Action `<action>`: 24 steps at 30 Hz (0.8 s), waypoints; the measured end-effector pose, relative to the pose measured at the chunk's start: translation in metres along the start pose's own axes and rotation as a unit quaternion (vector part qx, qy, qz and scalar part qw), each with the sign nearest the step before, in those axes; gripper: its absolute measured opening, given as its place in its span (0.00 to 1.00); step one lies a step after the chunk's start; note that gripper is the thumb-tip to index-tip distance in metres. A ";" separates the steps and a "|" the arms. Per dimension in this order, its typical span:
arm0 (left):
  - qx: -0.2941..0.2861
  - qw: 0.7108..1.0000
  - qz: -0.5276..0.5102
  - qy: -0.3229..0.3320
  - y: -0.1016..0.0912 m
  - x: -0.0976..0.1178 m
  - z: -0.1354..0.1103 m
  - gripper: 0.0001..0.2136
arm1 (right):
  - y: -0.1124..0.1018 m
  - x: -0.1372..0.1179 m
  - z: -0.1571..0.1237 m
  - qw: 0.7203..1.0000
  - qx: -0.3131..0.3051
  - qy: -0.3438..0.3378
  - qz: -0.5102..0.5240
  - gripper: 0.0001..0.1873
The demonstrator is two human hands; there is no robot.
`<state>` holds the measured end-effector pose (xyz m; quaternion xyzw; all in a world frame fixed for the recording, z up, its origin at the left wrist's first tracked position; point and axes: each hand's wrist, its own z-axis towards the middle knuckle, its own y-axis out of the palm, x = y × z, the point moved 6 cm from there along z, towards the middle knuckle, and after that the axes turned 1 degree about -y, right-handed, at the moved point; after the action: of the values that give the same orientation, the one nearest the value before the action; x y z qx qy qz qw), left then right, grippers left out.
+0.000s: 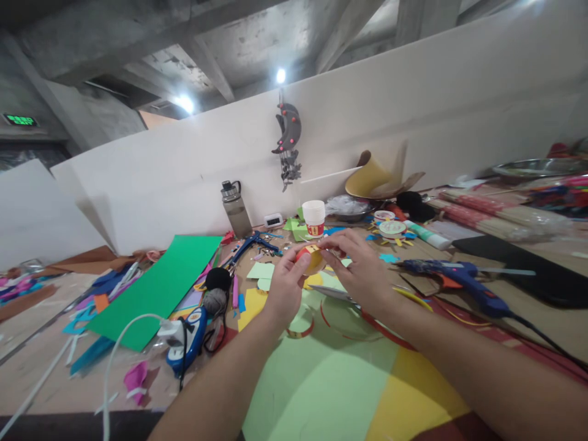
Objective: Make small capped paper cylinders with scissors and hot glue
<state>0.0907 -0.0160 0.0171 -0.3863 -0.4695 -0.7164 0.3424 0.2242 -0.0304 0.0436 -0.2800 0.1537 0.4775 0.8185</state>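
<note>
1. Nearest, a pale green sheet (321,380) lies on the bench (37,373).
2. Above it, my left hand (285,286) is grasping a small red-and-yellow piece (315,263) with its fingers.
3. The fingers of my right hand (357,263) are bent at its right edge; I cannot tell if they grip it.
4. On the right lies a blue glue gun (466,280).
5. Farther, white cups (314,212) stand stacked.
</note>
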 end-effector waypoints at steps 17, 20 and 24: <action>0.049 0.998 -0.034 -0.027 -0.006 -0.004 0.004 0.10 | 0.000 -0.002 0.000 0.999 -0.007 -0.024 -0.024 0.06; 0.074 0.992 -0.089 -0.052 -0.014 -0.007 0.009 0.11 | -0.001 0.002 0.003 1.000 -0.009 0.001 -0.021 0.07; 0.116 0.978 -0.150 -0.089 -0.028 -0.013 0.015 0.13 | -0.015 0.013 0.008 0.998 -0.003 0.047 -0.045 0.11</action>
<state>0.0762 0.0088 -0.0021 -0.3316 -0.6302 -0.6631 0.2305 0.2434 -0.0223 0.0481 -0.3111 0.1783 0.4263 0.8305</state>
